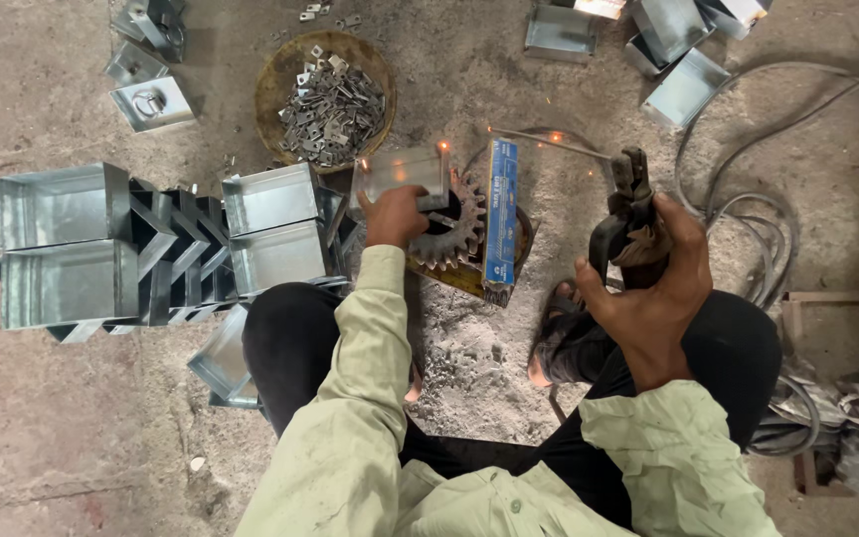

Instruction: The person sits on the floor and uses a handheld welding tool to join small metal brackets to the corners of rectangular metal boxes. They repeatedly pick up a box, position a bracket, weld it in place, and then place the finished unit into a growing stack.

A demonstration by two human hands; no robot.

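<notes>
My left hand [393, 216] grips a small grey sheet-metal box [405, 174] resting on a rusty toothed gear [454, 234]. Two small orange glowing spots sit on the box's top corners. My right hand [660, 283] is closed around a dark electrode holder [631, 204], lifted away to the right of the box. A thin welding rod [549, 142] sticks out from the holder toward the left, its end glowing. A blue electrode carton [500, 211] lies beside the gear.
Stacked grey metal boxes [62, 244] stand at the left, more [683, 89] at the top right. A round pan of small metal tabs [330, 109] sits behind the gear. Grey cables [748, 214] coil at the right. Ash covers the floor between my knees.
</notes>
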